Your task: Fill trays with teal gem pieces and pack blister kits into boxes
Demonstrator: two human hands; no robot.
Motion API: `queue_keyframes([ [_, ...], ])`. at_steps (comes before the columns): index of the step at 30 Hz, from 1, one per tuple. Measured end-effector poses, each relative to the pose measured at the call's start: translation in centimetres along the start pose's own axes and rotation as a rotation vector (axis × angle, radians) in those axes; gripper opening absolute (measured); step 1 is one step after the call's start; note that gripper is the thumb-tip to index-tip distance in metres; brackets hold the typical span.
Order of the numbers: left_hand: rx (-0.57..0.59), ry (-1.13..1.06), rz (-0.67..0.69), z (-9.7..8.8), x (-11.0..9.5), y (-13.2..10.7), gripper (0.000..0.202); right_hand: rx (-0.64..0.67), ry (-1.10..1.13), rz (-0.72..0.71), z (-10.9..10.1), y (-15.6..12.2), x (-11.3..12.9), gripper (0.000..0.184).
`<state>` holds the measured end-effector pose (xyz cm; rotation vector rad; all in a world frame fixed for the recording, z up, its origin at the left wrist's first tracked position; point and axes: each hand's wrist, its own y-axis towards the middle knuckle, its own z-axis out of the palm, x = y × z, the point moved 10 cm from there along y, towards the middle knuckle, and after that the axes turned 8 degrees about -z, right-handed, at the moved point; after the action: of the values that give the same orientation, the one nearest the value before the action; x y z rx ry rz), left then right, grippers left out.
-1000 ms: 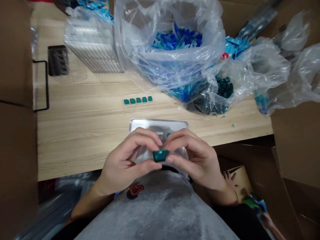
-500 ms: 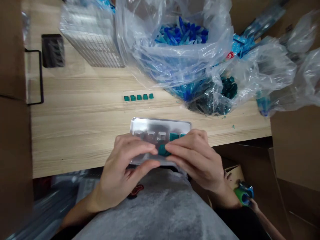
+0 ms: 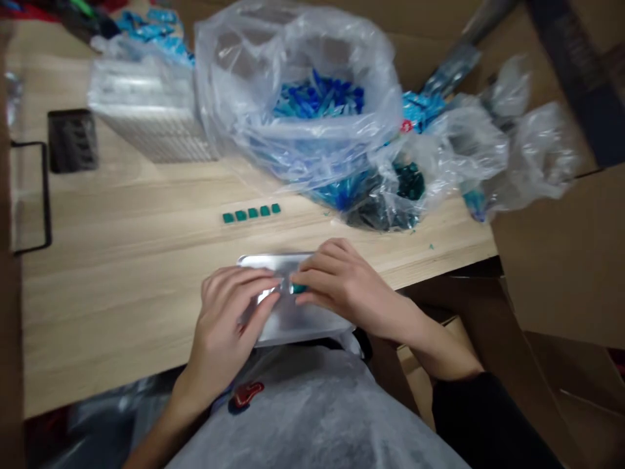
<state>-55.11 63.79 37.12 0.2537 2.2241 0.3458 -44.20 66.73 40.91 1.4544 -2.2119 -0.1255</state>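
A shallow silvery tray (image 3: 303, 322) with clear raised squares sits at the table's front edge, against the grey apron. My right hand (image 3: 336, 280) reaches over it from the right, fingertips pinching a small teal square piece (image 3: 297, 288) near the tray's middle. My left hand (image 3: 234, 309) is over the tray's left part, thumb and fingers a little apart around a clear raised spot, with no piece visible between them. Behind the tray, several teal squares (image 3: 252, 213) lie in a row. My right hand hides the tray's right side, and blur softens details.
A large clear bag (image 3: 293, 143) of blue pieces stands at the back, beside a smaller bag (image 3: 385, 212) of dark teal pieces. Stacked clear trays (image 3: 151, 111) and a dark tray (image 3: 73, 140) are at left. Cardboard (image 3: 561, 260) borders the right.
The view has shifted. My right hand has moved left across the tray with a teal piece, and my left hand has moved leftward on it. The other person's hand at lower right is out of sight.
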Motion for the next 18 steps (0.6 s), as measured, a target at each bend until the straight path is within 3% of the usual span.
queue_keyframes([
  [2, 0.003, -0.010, 0.019, 0.1, 0.0, 0.1, 0.024, -0.141, 0.154, 0.072, -2.7, -1.2, -3.8, 0.023],
  [4, -0.016, -0.025, 0.026, 0.1, 0.0, 0.1, 0.024, -0.326, 0.011, 0.301, -6.8, -3.8, -10.1, 0.018],
  [5, -0.035, -0.033, 0.022, 0.1, 0.0, 0.1, 0.025, -0.326, -0.116, 0.518, -8.2, -5.8, -14.1, 0.019],
  [7, -0.070, -0.047, -0.006, 0.2, 0.1, 0.0, 0.025, -0.133, -0.255, 0.866, -8.6, -9.1, -21.3, 0.024],
  [8, -0.088, -0.050, -0.022, 0.3, 0.2, -0.1, 0.025, -0.031, -0.276, 0.978, -8.3, -10.4, -24.1, 0.033],
  [9, -0.104, -0.052, -0.037, 0.4, 0.2, -0.2, 0.025, 0.051, -0.267, 1.003, -7.7, -10.9, -26.2, 0.047],
  [11, -0.125, -0.042, -0.050, 0.4, 0.2, -0.2, 0.024, 0.195, -0.201, 0.919, -5.6, -10.4, -28.7, 0.062],
  [13, -0.127, 0.011, -0.032, 0.0, -0.1, 0.0, 0.022, 0.255, -0.162, 0.828, -4.0, -9.7, -29.7, 0.061],
  [18, 0.031, 0.167, 0.143, -1.5, -2.4, 0.4, 0.021, 0.167, -0.219, 0.863, -4.0, -10.4, -31.1, 0.035],
])
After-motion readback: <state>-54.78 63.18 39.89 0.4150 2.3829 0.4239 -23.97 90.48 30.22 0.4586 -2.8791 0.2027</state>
